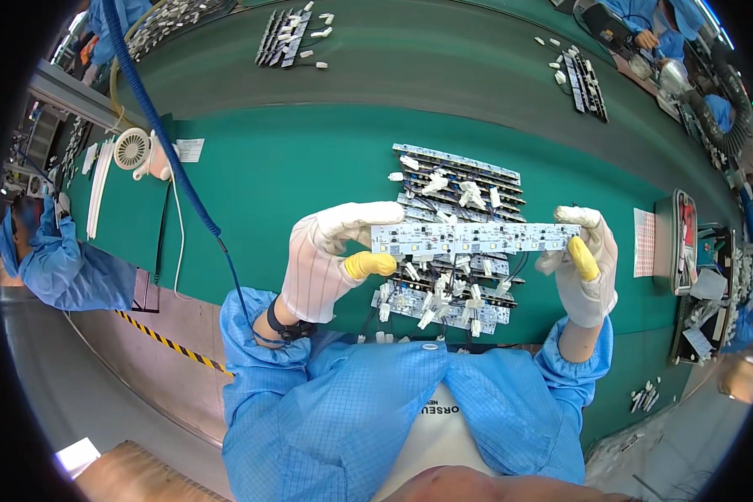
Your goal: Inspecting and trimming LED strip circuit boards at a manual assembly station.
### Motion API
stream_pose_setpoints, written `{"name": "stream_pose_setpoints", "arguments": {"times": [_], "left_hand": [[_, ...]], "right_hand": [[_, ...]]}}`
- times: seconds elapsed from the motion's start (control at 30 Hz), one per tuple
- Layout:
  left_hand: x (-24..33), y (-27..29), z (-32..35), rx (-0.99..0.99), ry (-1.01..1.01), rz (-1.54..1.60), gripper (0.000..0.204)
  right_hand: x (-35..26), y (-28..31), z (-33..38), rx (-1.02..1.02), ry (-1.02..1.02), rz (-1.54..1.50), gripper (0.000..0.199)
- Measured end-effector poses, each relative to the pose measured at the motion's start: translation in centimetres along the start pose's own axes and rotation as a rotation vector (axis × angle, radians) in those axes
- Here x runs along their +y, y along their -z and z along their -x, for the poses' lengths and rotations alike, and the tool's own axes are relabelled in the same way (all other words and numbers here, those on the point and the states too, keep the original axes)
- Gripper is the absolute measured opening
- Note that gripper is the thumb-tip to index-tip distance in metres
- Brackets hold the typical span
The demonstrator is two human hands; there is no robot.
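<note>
Between my two hands a long white LED circuit board strip is held level above the table. Its left end is pinched by my left hand, which wears a white striped glove with a yellow fingertip cover. My right hand, gloved the same way, grips the right end between thumb and finger. Below and behind the strip lies a stack of similar boards, with white plug connectors and dark wires on top. The held strip hides part of that stack. A blue coiled cord runs down to a band on my left wrist.
A green-topped table carries a small white fan at left and a metal bin at right. Beyond it a dark belt holds board bundles. Co-workers in blue sit at far left and upper right.
</note>
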State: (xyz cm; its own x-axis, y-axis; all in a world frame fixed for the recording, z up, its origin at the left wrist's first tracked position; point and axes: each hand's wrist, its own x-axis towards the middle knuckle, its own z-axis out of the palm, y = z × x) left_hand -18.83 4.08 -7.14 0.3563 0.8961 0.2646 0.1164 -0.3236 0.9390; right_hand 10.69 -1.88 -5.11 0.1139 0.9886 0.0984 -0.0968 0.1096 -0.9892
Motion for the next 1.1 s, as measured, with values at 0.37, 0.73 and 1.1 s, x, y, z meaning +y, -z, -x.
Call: {"name": "stream_pose_setpoints", "arguments": {"times": [0.37,0.73,1.1], "left_hand": [[-2.6,1.1,-0.9,-0.111,-0.244,-0.561,0.062],[7.2,-4.5,-3.0,0.141,-0.625,-0.168,0.066],[11.3,-3.8,-10.6,0.205,-1.005,-0.162,0.065]], "right_hand": [[1.3,3.4,-0.3,-0.109,-0.402,0.541,0.036],[-9.7,-5.3,0.8,-0.898,-0.017,0.031,0.04],[-13.1,-4.9,2.5,-0.874,0.243,-0.286,0.033]]}}
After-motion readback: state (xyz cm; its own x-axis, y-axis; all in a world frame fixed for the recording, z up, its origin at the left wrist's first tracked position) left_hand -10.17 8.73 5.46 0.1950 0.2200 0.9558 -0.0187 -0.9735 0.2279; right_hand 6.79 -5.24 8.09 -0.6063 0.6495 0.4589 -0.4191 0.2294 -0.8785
